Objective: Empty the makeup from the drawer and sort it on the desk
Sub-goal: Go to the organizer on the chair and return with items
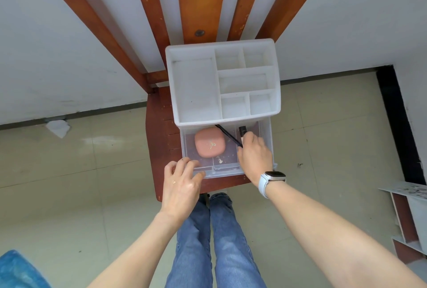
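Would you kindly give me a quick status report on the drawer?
Left hand rests on drawer front. Right hand inside, gripping black tube. Pink compact and black pencil remain. Nothing blocking.

Looks like a plain room in a home: white plaster walls (57,45), pale floor tiles (69,172), a red-brown wooden chair (159,149) bearing a white cosmetics organizer (221,79)

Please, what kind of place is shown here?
Probably a plain room in a home. A white makeup organizer with its clear drawer pulled open sits on a small red-brown wooden stand, over a pale tiled floor and bare white walls.
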Demonstrator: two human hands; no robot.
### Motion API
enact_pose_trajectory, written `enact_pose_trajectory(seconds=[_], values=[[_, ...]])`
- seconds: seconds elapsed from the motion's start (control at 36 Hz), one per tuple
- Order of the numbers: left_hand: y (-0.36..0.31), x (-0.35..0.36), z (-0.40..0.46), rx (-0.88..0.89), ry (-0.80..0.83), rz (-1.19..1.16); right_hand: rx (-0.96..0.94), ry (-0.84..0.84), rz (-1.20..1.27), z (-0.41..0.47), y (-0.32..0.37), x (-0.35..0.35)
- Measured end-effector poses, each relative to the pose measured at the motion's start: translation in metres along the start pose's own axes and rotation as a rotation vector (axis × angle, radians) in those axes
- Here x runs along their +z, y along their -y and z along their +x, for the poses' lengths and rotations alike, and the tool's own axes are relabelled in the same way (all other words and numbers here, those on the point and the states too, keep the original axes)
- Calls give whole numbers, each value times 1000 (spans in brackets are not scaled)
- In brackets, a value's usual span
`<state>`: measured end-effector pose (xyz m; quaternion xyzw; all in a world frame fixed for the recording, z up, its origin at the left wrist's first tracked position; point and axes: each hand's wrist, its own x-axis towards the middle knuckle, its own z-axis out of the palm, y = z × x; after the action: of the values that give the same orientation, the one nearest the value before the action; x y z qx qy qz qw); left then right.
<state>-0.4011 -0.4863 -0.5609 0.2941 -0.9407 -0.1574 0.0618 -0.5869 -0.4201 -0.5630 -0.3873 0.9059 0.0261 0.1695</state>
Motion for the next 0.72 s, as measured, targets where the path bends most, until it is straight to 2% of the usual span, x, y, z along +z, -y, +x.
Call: enact_pose_trajectory(seconds=[0.14,0.25,0.36,0.44,0.61,0.72], values=[[0,0,1,-11,-1,-2,27,-7,81,5,4,-6],[1,0,-1,-22,-12,2,-7,18,20,6,5,-3],[3,-1,-2,-45,-23,-10,-44,156,62,3,-4,-5],[2,-1,-3,-62,-24,-21,-56,175,107,-1,-6,-13],[-1,-1,-7,-206,-26,-111,-197,227,206,-7,4,-21],[-1,0,-11,-346,-14,-233,-112,176,234,-5,19,-18]])
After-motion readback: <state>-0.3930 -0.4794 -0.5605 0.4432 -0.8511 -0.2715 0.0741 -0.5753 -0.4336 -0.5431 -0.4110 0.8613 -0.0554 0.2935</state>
